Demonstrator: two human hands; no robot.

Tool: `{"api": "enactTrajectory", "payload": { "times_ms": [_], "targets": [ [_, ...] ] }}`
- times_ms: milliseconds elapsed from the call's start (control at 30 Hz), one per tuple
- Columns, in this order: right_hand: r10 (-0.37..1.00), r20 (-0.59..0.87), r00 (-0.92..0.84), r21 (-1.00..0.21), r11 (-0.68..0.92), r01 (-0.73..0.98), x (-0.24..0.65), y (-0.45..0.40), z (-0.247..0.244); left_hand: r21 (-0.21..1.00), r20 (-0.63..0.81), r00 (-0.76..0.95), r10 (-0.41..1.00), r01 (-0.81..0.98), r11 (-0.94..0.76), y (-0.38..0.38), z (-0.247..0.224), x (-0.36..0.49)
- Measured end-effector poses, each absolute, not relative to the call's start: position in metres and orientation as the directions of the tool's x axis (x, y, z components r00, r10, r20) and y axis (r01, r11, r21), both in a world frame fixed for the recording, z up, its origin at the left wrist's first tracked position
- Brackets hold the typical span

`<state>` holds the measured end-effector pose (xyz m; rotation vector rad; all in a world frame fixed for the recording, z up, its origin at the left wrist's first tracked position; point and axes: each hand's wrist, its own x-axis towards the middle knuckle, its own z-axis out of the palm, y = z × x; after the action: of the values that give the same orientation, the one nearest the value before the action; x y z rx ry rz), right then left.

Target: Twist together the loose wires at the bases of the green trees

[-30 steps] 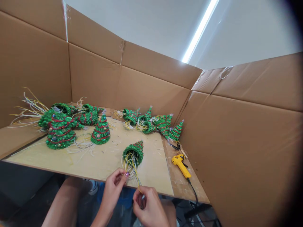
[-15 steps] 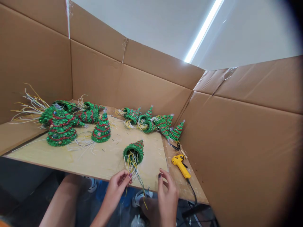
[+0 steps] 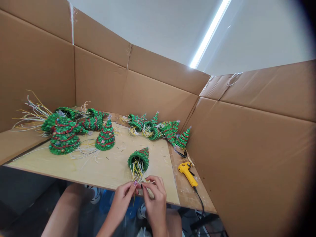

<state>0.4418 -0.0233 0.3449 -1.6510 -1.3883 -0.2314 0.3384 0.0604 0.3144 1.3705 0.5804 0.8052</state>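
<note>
A small green tree with a red garland lies on its side near the table's front edge, its hollow base towards me. White and yellow wires spill out of the base down to my hands. My left hand pinches some wires between thumb and fingers. Close beside it on the right, my right hand has its fingers drawn together at the wires; the fingertips of both hands nearly meet. Which strands the right hand holds is too small to tell.
Upright trees and lying ones stand on the left of the table. Several more trees lie at the back right. A yellow glue gun with a black cord lies at right. Cardboard walls enclose the table.
My right hand has moved left from beside the tree to my left hand, and its fingers have closed at the wires. The green and yellow strands hanging over the edge are now mostly hidden.
</note>
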Motion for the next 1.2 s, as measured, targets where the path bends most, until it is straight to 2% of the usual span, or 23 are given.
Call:
{"api": "enactTrajectory", "payload": {
  "times_ms": [100,233,367,433,533,633,733,800,833,900,967,1033,1067,1133,1200],
  "targets": [
    [0.702,0.637,0.318,-0.542,0.115,0.833,0.437,-0.021,0.348,0.976,0.085,0.602,0.794,-0.209,0.054,0.060,0.309,0.343],
    [0.751,0.587,0.303,-0.564,0.111,0.818,0.434,-0.020,0.351,0.925,-0.033,0.614,0.789,-0.280,0.257,0.058,0.306,0.347],
    [0.796,0.540,0.275,-0.576,0.111,0.810,0.435,-0.024,0.352,0.755,-0.262,0.595,0.760,-0.364,0.545,0.051,0.307,0.348],
    [0.810,0.527,0.257,-0.580,0.122,0.806,0.437,-0.026,0.352,0.655,-0.358,0.574,0.737,-0.408,0.636,0.047,0.307,0.348],
    [0.819,0.519,0.245,-0.597,0.142,0.790,0.437,-0.028,0.354,0.574,-0.381,0.587,0.715,-0.456,0.680,0.044,0.305,0.350],
    [0.808,0.537,0.243,-0.635,0.198,0.747,0.435,-0.031,0.360,0.549,-0.354,0.613,0.707,-0.475,0.687,0.046,0.304,0.350],
    [0.735,0.638,0.232,-0.653,0.356,0.669,0.435,-0.038,0.367,0.556,-0.344,0.584,0.735,-0.504,0.661,0.051,0.307,0.347],
    [0.620,0.730,0.287,-0.627,0.442,0.641,0.440,-0.043,0.366,0.575,-0.350,0.560,0.751,-0.504,0.644,0.054,0.311,0.343],
    [0.545,0.759,0.357,-0.620,0.435,0.653,0.443,-0.045,0.363,0.586,-0.353,0.559,0.750,-0.493,0.643,0.055,0.313,0.341],
    [0.405,0.745,0.531,-0.654,0.285,0.701,0.454,-0.046,0.354,0.612,-0.353,0.569,0.742,-0.460,0.644,0.056,0.317,0.338],
    [0.338,0.686,0.644,-0.698,0.056,0.714,0.465,-0.045,0.344,0.640,-0.347,0.574,0.741,-0.433,0.635,0.055,0.320,0.337],
    [0.363,0.632,0.685,-0.712,-0.078,0.698,0.472,-0.043,0.339,0.673,-0.345,0.564,0.750,-0.408,0.617,0.053,0.321,0.338],
    [0.386,0.609,0.692,-0.723,-0.087,0.685,0.473,-0.043,0.339,0.696,-0.342,0.556,0.758,-0.391,0.601,0.053,0.321,0.339],
    [0.442,0.551,0.708,-0.778,-0.037,0.628,0.468,-0.042,0.343,0.787,-0.288,0.555,0.780,-0.327,0.523,0.053,0.322,0.339],
    [0.518,0.485,0.705,-0.836,0.037,0.547,0.458,-0.042,0.348,0.927,-0.143,0.530,0.836,-0.224,0.300,0.054,0.327,0.335]
  ]
}}
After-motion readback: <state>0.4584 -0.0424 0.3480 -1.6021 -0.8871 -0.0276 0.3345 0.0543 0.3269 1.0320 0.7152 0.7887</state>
